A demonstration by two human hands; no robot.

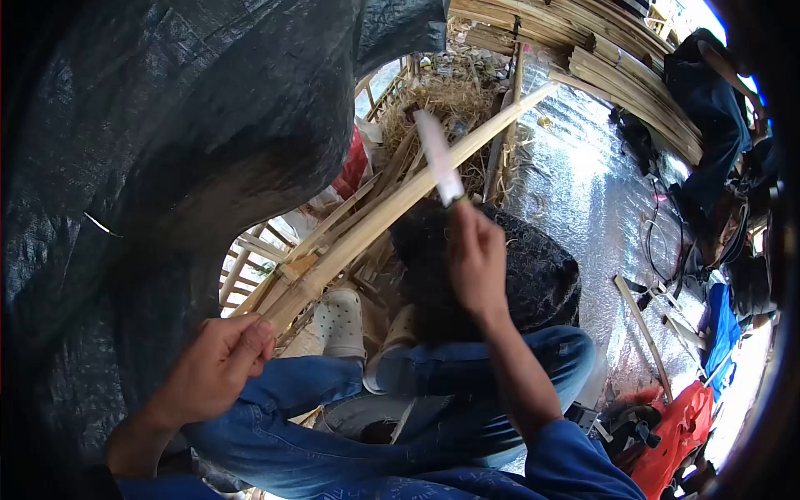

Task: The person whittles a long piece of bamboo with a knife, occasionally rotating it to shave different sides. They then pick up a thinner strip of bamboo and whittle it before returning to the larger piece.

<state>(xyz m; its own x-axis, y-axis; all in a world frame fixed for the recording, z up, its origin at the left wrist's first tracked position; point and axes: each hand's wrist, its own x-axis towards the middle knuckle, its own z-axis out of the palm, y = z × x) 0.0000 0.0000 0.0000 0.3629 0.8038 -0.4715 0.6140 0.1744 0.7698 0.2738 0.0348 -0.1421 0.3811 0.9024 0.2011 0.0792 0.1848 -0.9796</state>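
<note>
A long pale bamboo strip (392, 207) runs diagonally from lower left to upper right. My left hand (218, 360) is closed on its lower end, thumb on top. My right hand (477, 260) grips the handle of a knife (438, 157), whose blade points up and crosses over the strip near its middle. The blade is slightly blurred, and whether it touches the strip cannot be made out. Most of the knife's handle is hidden in my fingers.
Shavings (442, 104) lie heaped beyond the strip. Stacked bamboo slats (625, 79) are at the upper right, near a seated person (708, 125). Dark sheeting (167, 125) hangs at the left. A dark patterned cloth (533, 267) lies beside my knee, a red bag (679, 433) at the lower right.
</note>
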